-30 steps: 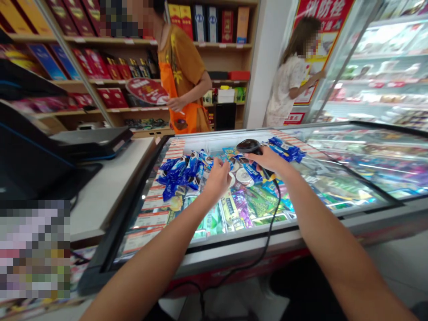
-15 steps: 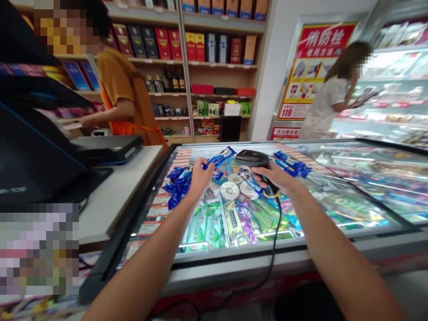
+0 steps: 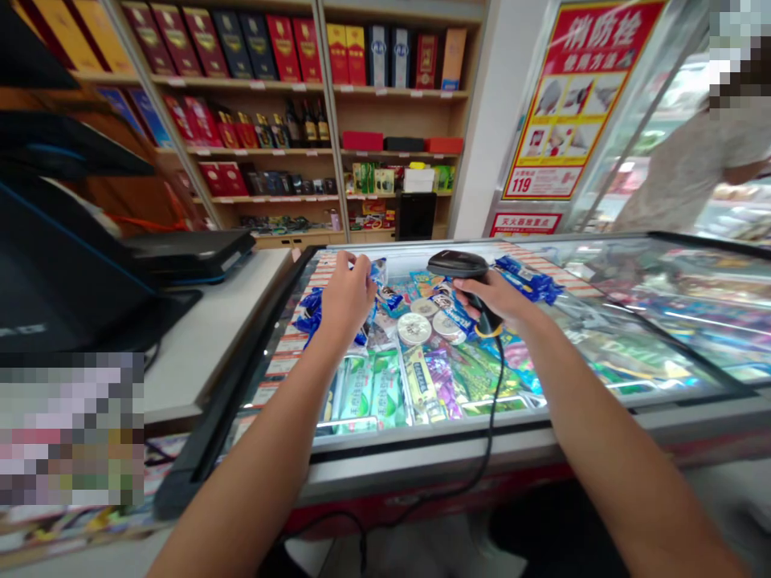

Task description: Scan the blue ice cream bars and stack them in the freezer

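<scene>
My right hand (image 3: 491, 297) is wrapped round the grip of a black barcode scanner (image 3: 458, 263), whose head points left over the freezer's glass. Further left, my left hand (image 3: 349, 301) has its fingers curled down on a blue ice-cream packet (image 3: 379, 270); most of that packet is hidden behind the hand. More blue packets (image 3: 309, 313) lie on the glass to the left of this hand. Another group of blue packets (image 3: 530, 282) rests on the glass beyond my right hand. Through the glass, round white lids (image 3: 414, 328) and green ice-cream packets (image 3: 385, 385) show.
The scanner's cable (image 3: 495, 401) hangs over the front edge of the chest freezer (image 3: 434, 449). On the left stands a counter (image 3: 241, 321) with a dark till (image 3: 72, 273) and a flat black device (image 3: 193, 253). Boxed goods fill shelves behind. A person (image 3: 680, 168) is at the right.
My left hand has moved left and turned, and less of the blue packet shows. The scanner stays in my right hand. The person in orange is now mostly hidden behind the till.
</scene>
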A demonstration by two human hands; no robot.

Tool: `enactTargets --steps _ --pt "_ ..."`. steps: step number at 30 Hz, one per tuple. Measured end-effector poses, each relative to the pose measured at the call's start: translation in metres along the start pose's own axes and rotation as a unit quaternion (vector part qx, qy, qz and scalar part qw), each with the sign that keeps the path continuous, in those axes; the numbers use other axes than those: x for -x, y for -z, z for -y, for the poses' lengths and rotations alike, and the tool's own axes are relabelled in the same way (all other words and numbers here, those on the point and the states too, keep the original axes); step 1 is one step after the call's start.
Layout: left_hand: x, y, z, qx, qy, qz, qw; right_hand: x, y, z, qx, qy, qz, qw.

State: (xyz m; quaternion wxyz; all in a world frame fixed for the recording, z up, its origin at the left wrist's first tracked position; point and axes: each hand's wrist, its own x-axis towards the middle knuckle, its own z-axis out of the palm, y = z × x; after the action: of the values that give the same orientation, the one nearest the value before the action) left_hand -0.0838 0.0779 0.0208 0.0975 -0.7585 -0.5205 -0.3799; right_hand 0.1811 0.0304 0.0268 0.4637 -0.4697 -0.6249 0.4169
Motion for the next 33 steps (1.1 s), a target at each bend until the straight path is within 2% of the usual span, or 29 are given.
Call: enactTargets --steps 3,5,9,13,16,19,23,25,28,33 --pt "0.003 0.008 0.002 -0.131 0.016 0.093 0.987 -0.001 0.0 -0.002 0.005 -0.011 -0.013 1.0" --pt "0.005 0.006 0.003 -0.177 0.018 0.123 0.976 -0.002 0.001 -0.003 0.008 -0.019 -0.015 1.0" --pt "0.006 -0.001 0.004 -0.199 0.006 0.1 0.975 -0.005 0.003 -0.005 0.012 -0.022 -0.019 0.999" --pt "0.01 0.0 -0.006 -0.196 -0.027 0.066 0.978 -0.008 0.004 -0.007 0.003 -0.039 -0.066 0.997" --pt "0.018 -0.008 -0.024 -0.17 -0.087 0.078 0.978 -0.009 0.005 -0.007 -0.025 -0.044 -0.093 0.994" --pt "0.033 -0.031 -0.05 -0.089 -0.182 0.162 0.966 -0.008 0.006 -0.006 -0.068 -0.04 -0.091 0.993" --pt "0.054 -0.07 -0.082 0.013 -0.314 0.281 0.907 -0.008 0.011 -0.006 -0.12 -0.049 -0.075 0.989" --pt "0.059 -0.08 -0.09 0.011 -0.331 0.278 0.902 -0.008 0.013 -0.006 -0.133 -0.053 -0.063 0.988" --pt "0.059 -0.079 -0.088 0.017 -0.331 0.254 0.908 -0.007 0.014 -0.006 -0.121 -0.05 -0.057 0.99" --pt "0.053 -0.073 -0.072 0.05 -0.258 0.237 0.935 -0.005 0.013 -0.005 -0.105 -0.053 -0.055 0.991"
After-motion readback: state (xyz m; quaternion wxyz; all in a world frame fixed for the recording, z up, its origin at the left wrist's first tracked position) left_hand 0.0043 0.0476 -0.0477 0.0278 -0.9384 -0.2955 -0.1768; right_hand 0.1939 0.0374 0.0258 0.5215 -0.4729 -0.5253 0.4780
